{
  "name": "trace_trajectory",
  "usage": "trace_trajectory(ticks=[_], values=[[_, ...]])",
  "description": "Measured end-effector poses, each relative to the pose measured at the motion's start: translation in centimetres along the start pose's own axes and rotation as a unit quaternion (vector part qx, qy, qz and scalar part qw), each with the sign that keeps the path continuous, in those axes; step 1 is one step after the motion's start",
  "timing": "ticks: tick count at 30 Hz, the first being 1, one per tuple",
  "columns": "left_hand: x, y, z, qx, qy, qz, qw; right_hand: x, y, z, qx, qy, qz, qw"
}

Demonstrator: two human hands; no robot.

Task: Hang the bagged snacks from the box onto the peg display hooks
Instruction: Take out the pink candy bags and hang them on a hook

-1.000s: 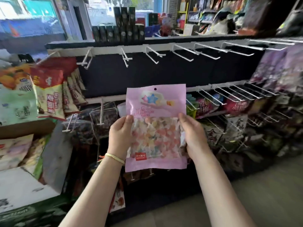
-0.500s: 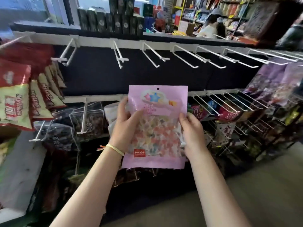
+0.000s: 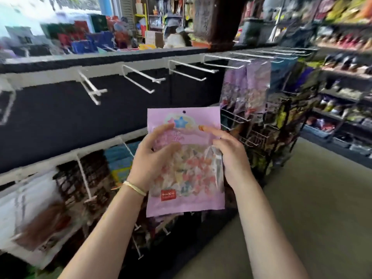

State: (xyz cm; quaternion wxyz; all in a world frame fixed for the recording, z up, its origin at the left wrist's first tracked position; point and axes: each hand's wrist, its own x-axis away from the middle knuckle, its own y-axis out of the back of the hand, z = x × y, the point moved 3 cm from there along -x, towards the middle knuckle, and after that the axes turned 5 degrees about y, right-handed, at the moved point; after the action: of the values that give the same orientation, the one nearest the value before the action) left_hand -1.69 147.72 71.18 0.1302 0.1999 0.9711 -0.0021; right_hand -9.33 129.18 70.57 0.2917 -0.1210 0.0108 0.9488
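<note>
Left hand (image 3: 153,158) gripping left edge of flat pink plastic candy bag with clear window (image 3: 186,174), thumb over the front. Bag held upright between both hands in front of the rack, long axis vertical, punched hang hole (image 3: 184,112) at top centre. Right hand (image 3: 229,156) pinching right edge, index finger laid across the printed header. Empty white wire peg hooks (image 3: 181,71) above the bag, up and slightly left of the hole; matching purple hanging bags (image 3: 247,85) up-right. Hole below hook tips, well apart; likely needs raising. Both hands about equally near.
</note>
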Motion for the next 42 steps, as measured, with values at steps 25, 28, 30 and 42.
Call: trace_trajectory(ticks=[25,28,30,42], values=[[-28.4,-39.5,2.3,0.033,-0.013,0.026,0.999,-35.6,30.3,-0.7,0.09,0.062,0.034,0.993],[-30.8,-40.1,2.3,0.037,-0.009,0.003,0.999,-38.3,30.2,-0.4,0.098,0.07,0.041,0.992],[-31.8,-40.3,2.3,0.027,-0.01,-0.012,1.0,-39.8,30.2,-0.5,0.11,0.069,0.046,0.99],[-32.3,-41.9,3.3,-0.017,0.008,-0.141,0.99,-44.6,30.6,-1.7,0.108,0.085,0.154,0.978]])
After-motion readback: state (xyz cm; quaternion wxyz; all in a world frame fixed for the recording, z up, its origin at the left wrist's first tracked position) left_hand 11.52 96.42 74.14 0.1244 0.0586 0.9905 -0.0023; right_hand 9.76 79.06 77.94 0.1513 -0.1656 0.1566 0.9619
